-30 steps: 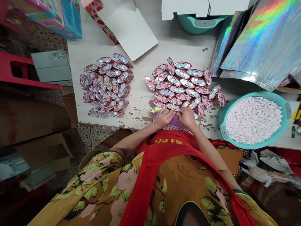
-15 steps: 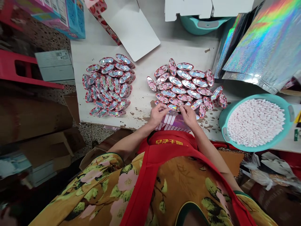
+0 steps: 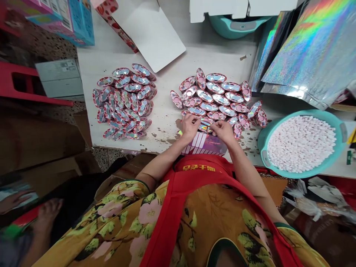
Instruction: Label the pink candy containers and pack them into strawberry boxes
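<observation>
Pinched shut between the fingertips of the left hand (image 3: 190, 126) and right hand (image 3: 223, 130), a foil box (image 3: 205, 128) sits at the near edge of the right pile (image 3: 219, 98), above a flat foil stack (image 3: 204, 145). Yellow characters on the apron (image 3: 198, 167) are upside down and unreadable. A basin (image 3: 260, 146) of white pellets stands to the right.

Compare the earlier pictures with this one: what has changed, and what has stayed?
The left hand and right hand moved forward off the striped sheet to the nearest cups of the right cluster. At lower left another person's hand came into view. The left pile and basin stayed put.
</observation>
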`<state>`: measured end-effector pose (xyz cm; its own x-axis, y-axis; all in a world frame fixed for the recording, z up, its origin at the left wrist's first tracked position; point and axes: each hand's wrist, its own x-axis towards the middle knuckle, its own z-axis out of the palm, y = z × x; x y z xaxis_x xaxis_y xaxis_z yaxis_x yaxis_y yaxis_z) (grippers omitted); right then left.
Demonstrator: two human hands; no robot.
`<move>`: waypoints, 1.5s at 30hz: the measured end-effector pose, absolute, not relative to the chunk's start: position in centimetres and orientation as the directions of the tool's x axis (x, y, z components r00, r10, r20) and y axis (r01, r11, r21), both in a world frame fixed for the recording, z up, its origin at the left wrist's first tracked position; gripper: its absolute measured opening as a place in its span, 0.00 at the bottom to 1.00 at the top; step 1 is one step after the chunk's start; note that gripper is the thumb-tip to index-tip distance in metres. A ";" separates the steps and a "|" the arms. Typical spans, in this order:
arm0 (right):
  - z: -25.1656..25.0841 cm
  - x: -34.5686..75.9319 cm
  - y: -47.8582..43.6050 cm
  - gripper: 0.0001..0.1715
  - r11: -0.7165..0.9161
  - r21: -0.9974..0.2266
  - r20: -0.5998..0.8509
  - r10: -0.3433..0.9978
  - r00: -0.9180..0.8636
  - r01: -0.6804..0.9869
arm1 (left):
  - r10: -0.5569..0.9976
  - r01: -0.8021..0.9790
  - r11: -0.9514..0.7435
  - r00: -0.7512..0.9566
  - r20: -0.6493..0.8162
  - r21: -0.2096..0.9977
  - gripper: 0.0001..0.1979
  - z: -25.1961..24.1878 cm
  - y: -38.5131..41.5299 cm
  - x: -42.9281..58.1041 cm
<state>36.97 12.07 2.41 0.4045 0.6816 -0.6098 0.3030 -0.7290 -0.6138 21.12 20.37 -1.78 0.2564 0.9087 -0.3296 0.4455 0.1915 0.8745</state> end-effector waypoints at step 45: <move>3.6 36.0 8.5 0.15 -0.559 -0.501 -0.464 0.818 0.340 0.661 | 0.712 0.249 0.207 0.625 -0.320 0.946 0.10 0.7 15.2 16.7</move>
<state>35.96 8.46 3.62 0.3401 0.8179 -0.4640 0.6611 -0.5589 -0.5005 16.69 15.19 0.72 0.6245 0.7124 -0.3202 0.2487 0.2072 0.9462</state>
